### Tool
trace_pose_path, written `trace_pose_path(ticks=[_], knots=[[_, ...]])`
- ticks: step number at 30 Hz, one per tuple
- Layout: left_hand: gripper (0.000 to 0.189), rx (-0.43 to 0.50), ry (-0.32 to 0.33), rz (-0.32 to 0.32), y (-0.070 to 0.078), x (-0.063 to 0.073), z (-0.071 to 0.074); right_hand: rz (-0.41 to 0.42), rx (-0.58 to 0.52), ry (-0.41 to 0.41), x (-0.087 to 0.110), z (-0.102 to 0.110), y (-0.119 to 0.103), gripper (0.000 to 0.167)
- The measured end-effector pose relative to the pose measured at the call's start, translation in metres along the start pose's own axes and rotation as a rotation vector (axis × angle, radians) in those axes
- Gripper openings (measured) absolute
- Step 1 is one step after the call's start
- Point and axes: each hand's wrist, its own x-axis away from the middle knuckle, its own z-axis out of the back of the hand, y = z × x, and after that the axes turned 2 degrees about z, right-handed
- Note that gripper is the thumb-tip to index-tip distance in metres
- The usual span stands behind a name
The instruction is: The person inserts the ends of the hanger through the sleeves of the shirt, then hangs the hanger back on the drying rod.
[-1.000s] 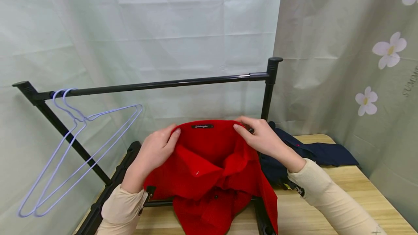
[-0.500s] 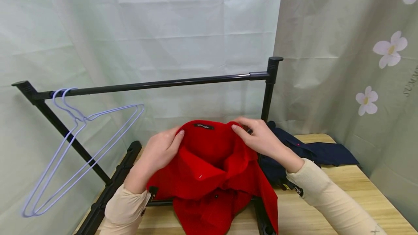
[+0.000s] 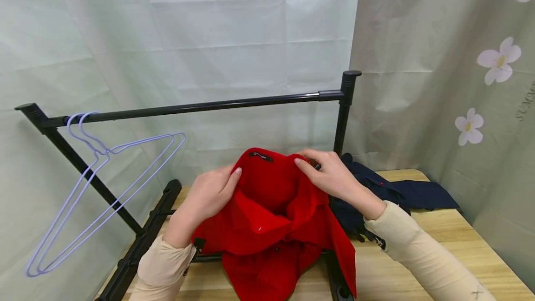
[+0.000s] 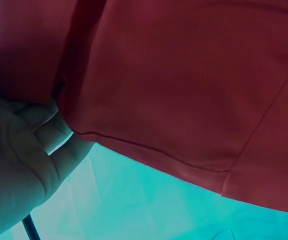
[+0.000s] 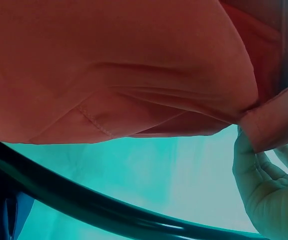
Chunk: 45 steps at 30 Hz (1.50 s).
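A red collared garment (image 3: 267, 217) with a small black label (image 3: 261, 156) and dark buttons hangs between my hands in the head view. My left hand (image 3: 212, 194) pinches the left side of its neckline, thumb on the inner face. On the opposite side of the neckline my right hand (image 3: 328, 175) holds the cloth between thumb and fingers. The left wrist view shows the left fingers (image 4: 66, 145) behind the red cloth (image 4: 174, 90). In the right wrist view, a folded edge of the cloth (image 5: 118, 70) lies in the right hand (image 5: 274, 185).
Two lavender wire hangers (image 3: 107, 152) hang at the left end of a black rack's rail (image 3: 209, 105). Dark navy clothing (image 3: 401, 192) lies on the wooden table (image 3: 451, 240) at right. The rack's black foot (image 3: 144, 240) stands at left; pale curtains are behind.
My left hand has moved to the right, drawing the two sides of the neckline closer together. The collar's back has risen and its label tilts. The right hand has shifted only slightly left.
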Motion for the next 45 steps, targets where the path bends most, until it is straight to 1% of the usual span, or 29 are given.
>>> trace_pose_path(ticks=[6, 9, 12, 17, 20, 24, 29, 37, 41, 45], knots=[[0.024, 0.005, -0.031, -0.025, 0.005, -0.001, 0.000, 0.007, 0.006, 0.002, -0.001, -0.001, 0.000, 0.021], [0.025, 0.015, -0.031, -0.024, 0.004, 0.000, 0.000, 0.000, 0.011, 0.000, -0.001, -0.001, 0.001, 0.021], [0.026, 0.030, -0.030, -0.013, 0.000, 0.001, 0.002, -0.028, 0.010, -0.002, 0.001, 0.001, 0.002, 0.022], [0.018, 0.044, -0.005, 0.010, -0.008, 0.005, 0.007, -0.069, 0.004, -0.003, 0.004, 0.006, 0.003, 0.025], [0.017, 0.052, 0.001, 0.031, -0.013, 0.007, 0.009, -0.068, 0.012, -0.003, 0.005, 0.007, 0.004, 0.025], [0.019, 0.070, -0.002, 0.054, -0.017, 0.010, 0.010, -0.055, 0.010, -0.007, 0.005, 0.008, 0.004, 0.023], [0.019, 0.085, 0.005, 0.060, -0.020, 0.013, 0.011, -0.044, 0.002, -0.013, 0.005, 0.008, 0.003, 0.022], [0.022, 0.094, 0.010, 0.033, -0.017, 0.012, 0.008, -0.079, 0.009, -0.027, 0.004, 0.007, 0.003, 0.022], [0.023, 0.091, 0.006, 0.001, -0.015, 0.011, 0.005, -0.102, 0.011, -0.037, 0.003, 0.006, 0.004, 0.021], [0.022, 0.095, -0.006, -0.028, -0.012, 0.011, 0.004, -0.093, 0.024, -0.020, 0.003, 0.005, 0.005, 0.019]])
